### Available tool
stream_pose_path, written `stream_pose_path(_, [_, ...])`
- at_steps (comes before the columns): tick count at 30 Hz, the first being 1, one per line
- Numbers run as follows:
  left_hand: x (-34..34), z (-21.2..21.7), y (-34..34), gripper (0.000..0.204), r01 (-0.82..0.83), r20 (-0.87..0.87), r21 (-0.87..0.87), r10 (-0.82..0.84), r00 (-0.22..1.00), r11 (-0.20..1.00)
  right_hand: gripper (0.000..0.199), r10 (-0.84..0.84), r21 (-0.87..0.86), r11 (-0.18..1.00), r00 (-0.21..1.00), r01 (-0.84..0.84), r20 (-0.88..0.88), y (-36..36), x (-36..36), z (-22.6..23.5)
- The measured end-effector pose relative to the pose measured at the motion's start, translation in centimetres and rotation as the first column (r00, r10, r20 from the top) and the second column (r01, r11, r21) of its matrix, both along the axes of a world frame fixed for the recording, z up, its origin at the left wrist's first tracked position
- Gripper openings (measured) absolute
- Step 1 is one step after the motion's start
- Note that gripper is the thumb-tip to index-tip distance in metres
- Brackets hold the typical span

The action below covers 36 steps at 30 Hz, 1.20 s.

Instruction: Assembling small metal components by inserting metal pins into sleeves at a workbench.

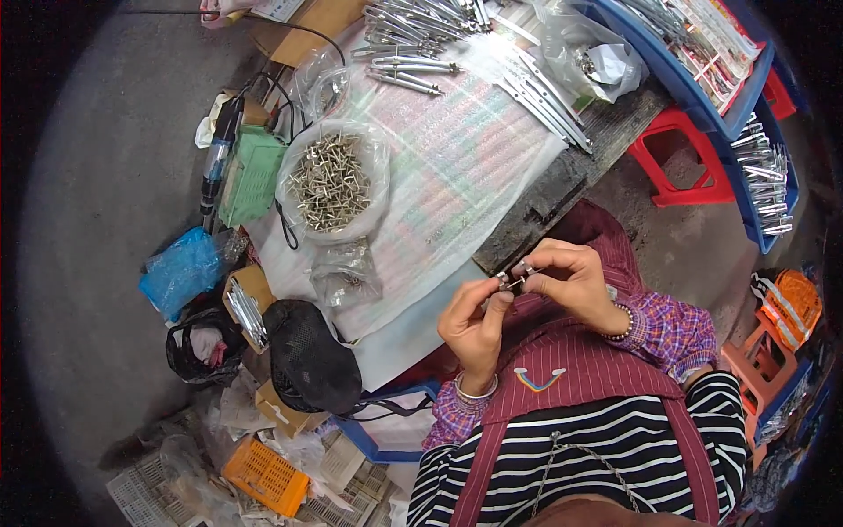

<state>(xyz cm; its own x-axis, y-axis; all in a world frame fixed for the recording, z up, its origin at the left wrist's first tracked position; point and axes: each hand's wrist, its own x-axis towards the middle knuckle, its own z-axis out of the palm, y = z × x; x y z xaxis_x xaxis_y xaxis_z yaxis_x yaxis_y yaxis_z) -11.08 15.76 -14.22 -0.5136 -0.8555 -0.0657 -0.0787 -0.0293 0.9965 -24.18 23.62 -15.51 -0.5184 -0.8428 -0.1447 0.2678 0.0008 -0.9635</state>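
My left hand (474, 329) pinches a small silver metal fitting (503, 279) between thumb and fingertips. Close beside it, my right hand (575, 281) pinches another small metal piece (525, 268). A thin pin-like part lies between the two fingertips; whether the pieces touch is too small to tell. Both hands are held over my maroon apron (584, 360), just off the table's near edge. Beyond them stands a round container (379, 180) lined with clear plastic, full of small T-shaped metal pins (329, 184). A small clear bag (347, 279) of parts lies below it.
Bunched metal rods (413, 44) and several flat metal strips (549, 101) lie on the foam-covered table (439, 158). A power screwdriver (215, 162) and green box (250, 184) stand left. A black cap (312, 356) sits nearer. Blue trays (724, 123) and a red stool (689, 189) are right.
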Motion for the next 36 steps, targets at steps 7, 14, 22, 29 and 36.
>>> stream_pose_path(7, [-0.3,-0.3,0.6,0.013,0.004,0.0,-0.006,-0.004,1.0,1.0,0.018,-0.022,-0.053,0.998,1.0,0.023,0.014,-0.2,0.3,0.8])
stream_pose_path(14, [-0.4,0.0,0.3,0.016,-0.038,-0.057,0.175,0.049,0.997,0.984,0.018,0.0,-0.006,1.0,0.981,0.002,0.196,-0.7,-0.1,1.4])
stream_pose_path(22, [-0.5,0.4,0.0,0.018,0.009,-0.098,0.227,0.014,0.995,0.974,0.018,0.033,-0.02,0.999,0.991,-0.036,-0.133,-0.3,-0.5,0.2])
stream_pose_path(29, [0.0,-0.6,0.1,0.018,0.017,-0.071,0.134,-0.007,0.997,0.991,0.015,0.04,-0.025,0.999,0.983,-0.045,-0.177,-0.4,-0.7,0.3])
stream_pose_path(36, [-0.1,-0.3,0.1,0.017,0.015,-0.06,0.069,-0.011,0.998,0.997,0.013,0.063,-0.034,0.997,0.994,-0.066,-0.084,-0.4,-0.3,0.3])
